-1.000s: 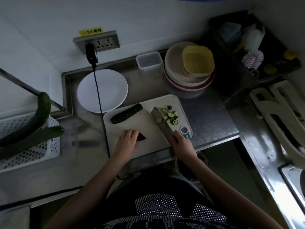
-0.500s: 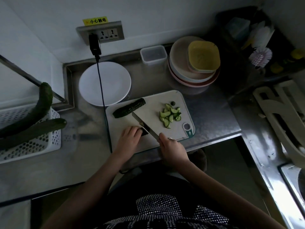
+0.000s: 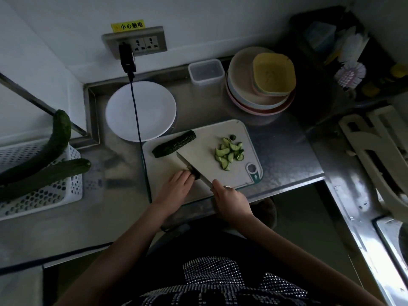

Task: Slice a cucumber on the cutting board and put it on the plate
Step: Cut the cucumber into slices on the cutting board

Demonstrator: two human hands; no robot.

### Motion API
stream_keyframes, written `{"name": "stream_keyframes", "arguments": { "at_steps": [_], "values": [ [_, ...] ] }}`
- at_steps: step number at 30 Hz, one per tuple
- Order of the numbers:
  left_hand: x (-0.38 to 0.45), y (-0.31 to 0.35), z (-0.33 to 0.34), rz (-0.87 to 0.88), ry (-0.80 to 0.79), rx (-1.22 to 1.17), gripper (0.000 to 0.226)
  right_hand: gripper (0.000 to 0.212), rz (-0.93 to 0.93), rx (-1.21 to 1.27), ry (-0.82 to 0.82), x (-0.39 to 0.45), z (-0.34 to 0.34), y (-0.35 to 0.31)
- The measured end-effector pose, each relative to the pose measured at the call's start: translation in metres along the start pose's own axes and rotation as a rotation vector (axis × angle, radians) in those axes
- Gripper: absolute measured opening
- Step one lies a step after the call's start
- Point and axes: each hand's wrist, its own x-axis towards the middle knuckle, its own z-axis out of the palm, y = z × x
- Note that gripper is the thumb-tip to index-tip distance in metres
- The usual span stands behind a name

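Hidden or unclear: the knife handle, covered by the right hand [image 3: 231,200]; most of the small cucumber piece [image 3: 195,173], covered by the left hand [image 3: 176,188] and the blade; contents of the dark rack at upper right; the slice count, since the pieces overlap in dim light.

Left hand: fingers bent, tips pressing the small cucumber piece down on the cutting board [image 3: 198,155] beside the blade.

Right hand: fingers wrapped round the handle of the knife [image 3: 194,161], blade flat side up, edge against the piece near the left fingertips.

Cucumber, on board: one long uncut section [image 3: 174,144] at the far left corner; one pile of half-moon slices [image 3: 229,153] at the right; one small dark end nub [image 3: 232,137] just beyond the pile.

Cucumbers, whole: two, in the white perforated basket [image 3: 44,193] at left, tips overhanging its rim.

Plate [image 3: 141,111]: one, white, bare, just beyond the board.

Dish stack [image 3: 260,85]: one, yellow bowl on top. Clear container [image 3: 206,71]: one.
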Motion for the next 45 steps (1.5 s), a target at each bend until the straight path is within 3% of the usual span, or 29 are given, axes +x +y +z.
{"name": "stream_keyframes", "arguments": {
  "at_steps": [15,19,22,27,41,45],
  "values": [
    [0.003,0.000,-0.004,-0.013,0.008,0.029,0.047,0.018,0.059,-0.130,-0.056,0.003,0.009,-0.005],
    [-0.002,0.000,-0.005,-0.033,0.007,0.000,0.033,0.021,0.099,-0.117,-0.033,0.002,0.002,-0.003],
    [-0.009,-0.002,-0.002,-0.052,-0.029,-0.036,0.051,0.014,0.155,0.003,0.019,0.000,-0.009,-0.004],
    [-0.006,-0.003,-0.002,-0.048,0.028,-0.026,0.039,0.016,0.068,0.059,-0.040,-0.007,-0.009,-0.017],
    [-0.007,-0.002,-0.004,-0.069,0.016,-0.073,0.053,0.018,0.022,-0.001,-0.020,-0.005,0.004,-0.010],
    [-0.005,-0.003,-0.002,-0.043,0.060,-0.086,0.041,0.019,0.024,-0.016,-0.031,-0.004,0.005,-0.009]
  ]
}}
